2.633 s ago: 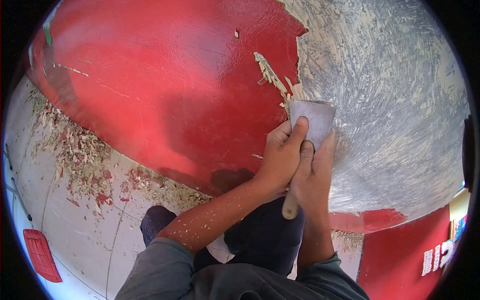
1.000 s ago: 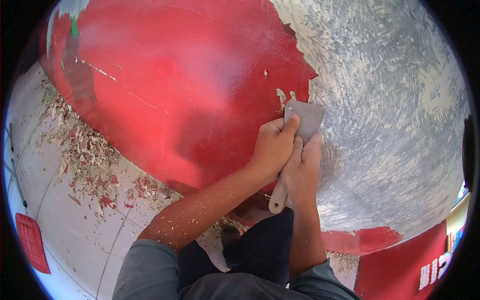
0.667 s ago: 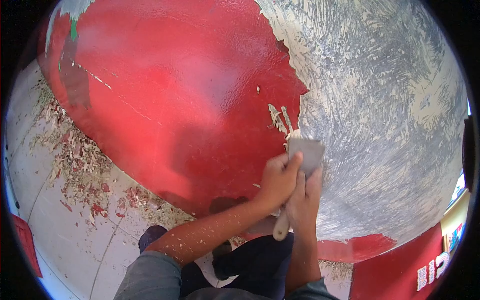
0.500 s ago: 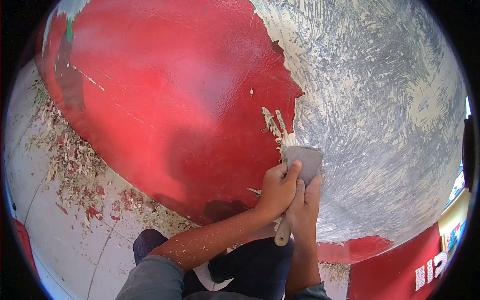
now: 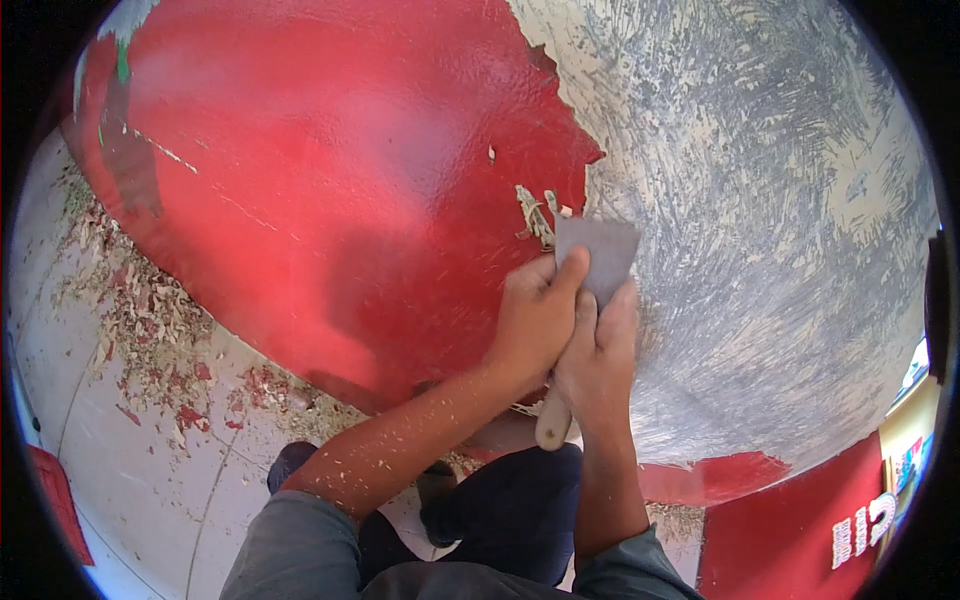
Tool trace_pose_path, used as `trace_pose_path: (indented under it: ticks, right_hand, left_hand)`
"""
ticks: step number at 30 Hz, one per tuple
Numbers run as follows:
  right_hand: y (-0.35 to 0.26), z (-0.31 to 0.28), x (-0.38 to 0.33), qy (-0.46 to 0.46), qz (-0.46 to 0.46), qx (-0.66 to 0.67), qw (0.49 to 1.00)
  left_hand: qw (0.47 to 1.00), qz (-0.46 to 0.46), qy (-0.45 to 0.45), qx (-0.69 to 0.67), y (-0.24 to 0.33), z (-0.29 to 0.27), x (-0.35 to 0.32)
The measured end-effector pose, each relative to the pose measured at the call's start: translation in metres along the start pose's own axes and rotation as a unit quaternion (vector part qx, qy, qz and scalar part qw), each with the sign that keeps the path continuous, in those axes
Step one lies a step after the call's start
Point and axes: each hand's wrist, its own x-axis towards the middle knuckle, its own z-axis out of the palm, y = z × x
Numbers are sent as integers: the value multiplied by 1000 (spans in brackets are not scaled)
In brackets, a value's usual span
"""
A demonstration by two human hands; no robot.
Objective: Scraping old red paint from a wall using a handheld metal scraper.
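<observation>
Both my hands grip one putty knife [image 5: 598,250] with a wide flat metal blade and a pale handle. My left hand [image 5: 540,318] is closed at the blade's left side, its thumb pressed on the metal. Around the handle and lower blade my right hand [image 5: 600,355] is wrapped, and the handle's butt sticks out below. The blade lies against a large rounded surface, at the border between glossy red paint [image 5: 330,180] and a scraped grey-and-cream area [image 5: 750,220]. Loose peeled strips [image 5: 535,215] cling just left of the blade. Small flakes dot my left forearm.
Paint chips and shavings [image 5: 155,320] are heaped on the pale tiled floor [image 5: 130,480] along the rounded body's lower left edge. A red panel [image 5: 780,540] with white lettering stands at lower right. My legs are below, close to the curved surface.
The putty knife and both hands have moved up along the paint border, away from me. The blade now covers part of the border just right of the peeled strips.
</observation>
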Motion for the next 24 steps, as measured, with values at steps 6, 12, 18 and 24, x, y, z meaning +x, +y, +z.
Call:
trace_pose_path:
  ticks: [6,12,18,24]
  right_hand:
    - [-6,6,7,-17,52,59,997]
    - [-15,12,4,29,60,63,996]
    - [-20,13,10,5,19,2,1000]
    - [-28,14,18,9,68,50,996]
  left_hand:
    - [999,41,32,12,21,1,4]
    - [999,-24,19,-16,24,-4,4]
    - [1000,-14,6,14,22,-11,9]
    - [998,-55,-4,-29,61,-3,2]
